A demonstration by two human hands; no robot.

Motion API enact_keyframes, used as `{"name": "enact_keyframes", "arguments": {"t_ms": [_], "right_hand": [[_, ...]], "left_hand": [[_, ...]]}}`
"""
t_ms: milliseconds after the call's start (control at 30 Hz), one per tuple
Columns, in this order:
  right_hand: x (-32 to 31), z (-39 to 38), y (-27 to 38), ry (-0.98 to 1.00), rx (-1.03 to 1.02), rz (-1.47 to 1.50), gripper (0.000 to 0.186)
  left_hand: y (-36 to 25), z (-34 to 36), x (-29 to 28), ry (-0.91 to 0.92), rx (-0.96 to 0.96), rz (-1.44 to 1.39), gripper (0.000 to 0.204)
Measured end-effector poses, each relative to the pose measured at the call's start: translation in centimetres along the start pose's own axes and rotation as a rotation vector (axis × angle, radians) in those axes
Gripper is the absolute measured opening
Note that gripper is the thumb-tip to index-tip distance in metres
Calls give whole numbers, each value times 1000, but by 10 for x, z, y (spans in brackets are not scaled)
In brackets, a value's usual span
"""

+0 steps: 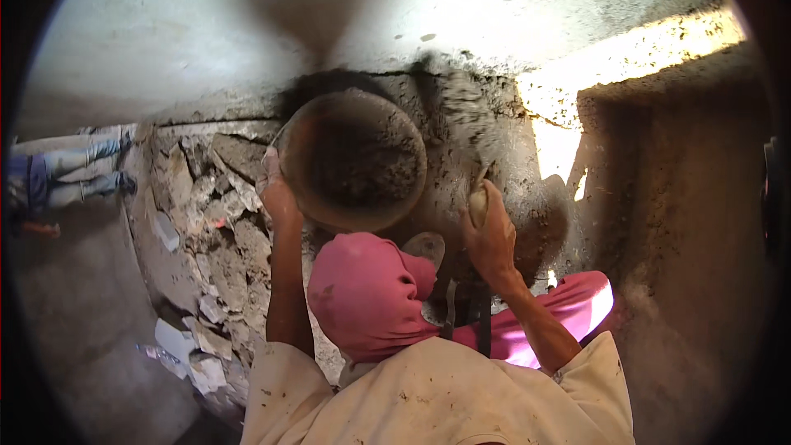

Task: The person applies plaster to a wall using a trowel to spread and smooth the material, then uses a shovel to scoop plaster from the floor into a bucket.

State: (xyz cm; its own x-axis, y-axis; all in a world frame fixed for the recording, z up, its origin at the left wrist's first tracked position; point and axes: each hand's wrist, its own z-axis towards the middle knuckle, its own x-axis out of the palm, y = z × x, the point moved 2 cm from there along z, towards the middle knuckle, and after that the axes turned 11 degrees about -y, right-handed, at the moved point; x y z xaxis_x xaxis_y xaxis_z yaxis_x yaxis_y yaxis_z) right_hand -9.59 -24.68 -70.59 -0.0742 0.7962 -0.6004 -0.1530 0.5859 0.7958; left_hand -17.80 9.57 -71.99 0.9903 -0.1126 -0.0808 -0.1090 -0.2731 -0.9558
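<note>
My left hand (278,191) grips the left rim of a round, deep pan (356,219), its fingers closed on the edge. Dark, lumpy wet mortar (375,161) lies inside, mostly toward the pan's right side. To the right of the pan, my right hand (493,239) is wrapped around the pale handle of a trowel (478,204). A grey, speckled blur reaches from the trowel toward the foot of the wall (165,49); the blade's shape and any load on it are smeared by motion.
Broken stone and rubble (210,222) cover the ground on my left, with a clear plastic bottle (161,354) among it. Another person's legs in jeans (82,169) show at the far left. A bright sunlit patch (556,148) falls on the right. My pink-trousered knees are bent below the pan.
</note>
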Motion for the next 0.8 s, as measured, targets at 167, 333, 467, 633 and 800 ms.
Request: {"name": "enact_keyframes", "arguments": {"t_ms": [167, 333, 467, 633, 800], "right_hand": [[-9, 0, 4, 206, -485, -378, 46], [-42, 36, 49, 27, -612, -260, 37], [-24, 20, 24, -162, -537, 243, 30], [4, -1, -8, 176, -401, -175, 42], [-63, -12, -4, -64, -180, 173, 45]], "left_hand": [[-18, -35, 23, 43, -33, 111, 44], [-22, -39, 23, 61, -3, 28, 39], [-6, 7, 14, 108, -68, -49, 46], [-4, 12, 22, 208, -58, 25, 56], [8, 32, -14, 161, -34, 297, 53]]}}
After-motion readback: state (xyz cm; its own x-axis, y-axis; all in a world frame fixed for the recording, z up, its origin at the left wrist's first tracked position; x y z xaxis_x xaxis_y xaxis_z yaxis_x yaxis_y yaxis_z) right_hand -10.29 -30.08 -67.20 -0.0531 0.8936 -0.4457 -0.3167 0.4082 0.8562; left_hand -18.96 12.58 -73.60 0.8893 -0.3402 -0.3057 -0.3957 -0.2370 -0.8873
